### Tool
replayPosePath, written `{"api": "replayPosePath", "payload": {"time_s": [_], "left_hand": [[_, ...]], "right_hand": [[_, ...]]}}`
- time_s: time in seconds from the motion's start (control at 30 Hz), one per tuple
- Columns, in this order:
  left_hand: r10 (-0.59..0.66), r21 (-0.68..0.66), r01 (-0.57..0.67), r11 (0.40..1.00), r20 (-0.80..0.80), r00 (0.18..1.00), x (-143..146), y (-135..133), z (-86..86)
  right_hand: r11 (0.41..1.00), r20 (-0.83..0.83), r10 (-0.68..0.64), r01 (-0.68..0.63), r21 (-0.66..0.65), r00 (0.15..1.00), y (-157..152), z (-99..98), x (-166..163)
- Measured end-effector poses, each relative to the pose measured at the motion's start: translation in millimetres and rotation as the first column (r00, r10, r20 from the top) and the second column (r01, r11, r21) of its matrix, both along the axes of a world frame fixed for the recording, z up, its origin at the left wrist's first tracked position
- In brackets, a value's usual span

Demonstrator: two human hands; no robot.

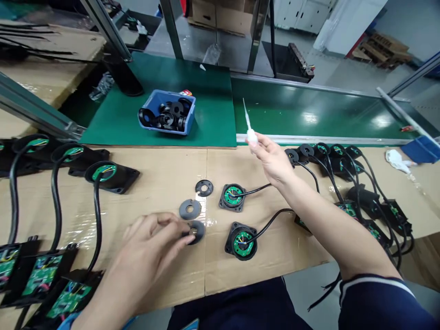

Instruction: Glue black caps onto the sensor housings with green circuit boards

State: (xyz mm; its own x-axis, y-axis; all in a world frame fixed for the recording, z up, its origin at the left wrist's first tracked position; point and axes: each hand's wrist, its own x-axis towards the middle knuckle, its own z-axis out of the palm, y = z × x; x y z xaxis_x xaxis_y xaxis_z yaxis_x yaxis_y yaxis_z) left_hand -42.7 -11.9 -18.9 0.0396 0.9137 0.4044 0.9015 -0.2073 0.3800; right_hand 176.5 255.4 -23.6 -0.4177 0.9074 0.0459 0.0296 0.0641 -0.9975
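My right hand (273, 160) is raised over the table, its fingers closed around a small white glue bottle (252, 136) whose long thin nozzle points up. My left hand (154, 243) is low over the cardboard, thumb and fingertips pinching the left edge of a dark grey ring-shaped disc (198, 233). Just beyond it lie a second grey disc (189, 209) and a black ring with small holes (204, 188). To their right are two black square-flanged housings, one farther (233, 197) and one nearer (241, 241), each showing a round green circuit board and a black cable.
A blue bin (167, 112) of black round parts stands on the green mat (213, 110). Cabled housings with circuit boards (112, 176) line the left side. More cabled assemblies (343, 165) crowd the right, near a crumpled white glove or cloth (397, 160).
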Motion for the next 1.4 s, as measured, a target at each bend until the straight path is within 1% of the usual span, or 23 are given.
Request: {"api": "replayPosePath", "payload": {"time_s": [0.13, 0.23, 0.33, 0.43, 0.5, 0.53, 0.57, 0.63, 0.67, 0.7, 0.73, 0.77, 0.83, 0.9, 0.97, 1.03, 1.1, 1.13, 1.17, 1.27, 1.3, 1.33, 1.4], "left_hand": [[0.005, -0.017, -0.005, 1.000, 0.005, 1.000, 5.9, -12.7, -28.8], [-0.017, -0.024, 0.017, 1.000, -0.003, 1.000, 5.5, -18.5, -41.5], [-0.023, -0.093, 0.024, 0.995, 0.016, 1.000, 5.1, -24.2, -47.9], [0.004, -0.094, -0.010, 0.995, -0.062, 0.998, 9.6, -25.9, -51.8], [0.030, -0.065, -0.039, 0.997, -0.138, 0.990, 14.4, -25.1, -52.2], [0.036, -0.053, -0.044, 0.998, -0.143, 0.989, 17.0, -24.5, -51.2], [0.038, -0.050, -0.044, 0.998, -0.108, 0.993, 19.9, -23.7, -49.3], [0.009, -0.064, -0.004, 0.998, 0.072, 0.997, 26.7, -21.2, -43.1], [-0.023, -0.074, 0.037, 0.997, 0.188, 0.982, 31.0, -19.0, -39.5], [-0.068, -0.079, 0.095, 0.992, 0.298, 0.952, 36.2, -15.9, -36.1], [-0.121, -0.075, 0.162, 0.984, 0.388, 0.914, 42.1, -11.8, -33.4], [-0.181, -0.065, 0.235, 0.970, 0.452, 0.874, 48.6, -6.9, -31.6], [-0.291, -0.037, 0.361, 0.932, 0.519, 0.804, 62.5, 3.6, -31.3], [-0.349, -0.028, 0.428, 0.903, 0.535, 0.770, 75.9, 11.5, -34.4], [-0.336, -0.016, 0.405, 0.914, 0.530, 0.779, 88.3, 13.4, -38.9], [-0.257, 0.017, 0.290, 0.957, 0.512, 0.820, 100.4, 9.1, -42.8], [-0.158, 0.059, 0.149, 0.987, 0.486, 0.859, 112.1, 1.7, -45.2], [-0.116, 0.072, 0.093, 0.993, 0.474, 0.873, 117.1, -1.9, -45.9], [-0.090, 0.075, 0.062, 0.995, 0.463, 0.882, 120.9, -5.0, -46.4], [-0.071, 0.074, 0.043, 0.996, 0.437, 0.897, 121.6, -12.5, -45.6], [-0.063, 0.068, 0.038, 0.997, 0.423, 0.904, 118.1, -15.2, -44.0], [-0.051, 0.058, 0.030, 0.998, 0.410, 0.911, 113.1, -18.2, -41.4], [-0.013, 0.018, 0.007, 1.000, 0.392, 0.920, 101.3, -24.9, -33.0]], "right_hand": [[0.997, 0.135, 0.014, -0.025, 0.078, 0.991, 42.4, -13.5, -54.4], [0.991, 0.239, 0.008, -0.040, 0.128, 0.971, 59.3, -20.6, -83.4], [0.982, 0.314, 0.011, -0.069, 0.176, 0.949, 65.4, -22.0, -97.8], [0.975, 0.349, -0.024, -0.054, 0.213, 0.937, 62.5, -14.5, -97.4], [0.969, 0.334, -0.074, -0.012, 0.246, 0.940, 50.7, -3.6, -84.1], [0.962, 0.301, -0.084, -0.001, 0.273, 0.950, 40.2, 3.4, -72.2], [0.953, 0.257, -0.086, 0.005, 0.303, 0.962, 26.3, 11.0, -56.9], [0.922, 0.147, -0.005, -0.052, 0.383, 0.989, -10.7, 26.4, -18.6], [0.912, 0.133, 0.023, -0.075, 0.403, 0.991, -32.1, 33.1, 2.4], [0.901, 0.155, 0.037, -0.101, 0.423, 0.987, -53.8, 38.2, 23.1], [0.889, 0.218, 0.052, -0.144, 0.434, 0.975, -74.2, 41.3, 42.4], [0.860, 0.283, 0.079, -0.209, 0.466, 0.956, -92.3, 41.9, 59.4], [0.794, 0.411, 0.096, -0.319, 0.517, 0.906, -117.9, 36.1, 84.7], [0.742, 0.521, 0.077, -0.398, 0.540, 0.850, -129.4, 23.9, 97.7], [0.720, 0.605, 0.033, -0.438, 0.538, 0.796, -131.9, 10.5, 101.1], [0.712, 0.643, -0.003, -0.450, 0.539, 0.766, -132.0, 0.1, 99.5], [0.700, 0.616, -0.041, -0.417, 0.579, 0.786, -133.7, -6.0, 97.3], [0.682, 0.585, -0.069, -0.390, 0.619, 0.808, -135.3, -7.8, 96.7], [0.650, 0.549, -0.107, -0.359, 0.670, 0.829, -137.3, -8.9, 96.7], [0.522, 0.438, -0.218, -0.275, 0.807, 0.872, -142.5, -11.6, 98.8], [0.493, 0.418, -0.238, -0.262, 0.830, 0.877, -143.6, -12.7, 99.8], [0.478, 0.406, -0.250, -0.253, 0.841, 0.879, -144.3, -14.0, 100.8], [0.477, 0.400, -0.248, -0.248, 0.843, 0.883, -144.8, -16.5, 102.0]]}}
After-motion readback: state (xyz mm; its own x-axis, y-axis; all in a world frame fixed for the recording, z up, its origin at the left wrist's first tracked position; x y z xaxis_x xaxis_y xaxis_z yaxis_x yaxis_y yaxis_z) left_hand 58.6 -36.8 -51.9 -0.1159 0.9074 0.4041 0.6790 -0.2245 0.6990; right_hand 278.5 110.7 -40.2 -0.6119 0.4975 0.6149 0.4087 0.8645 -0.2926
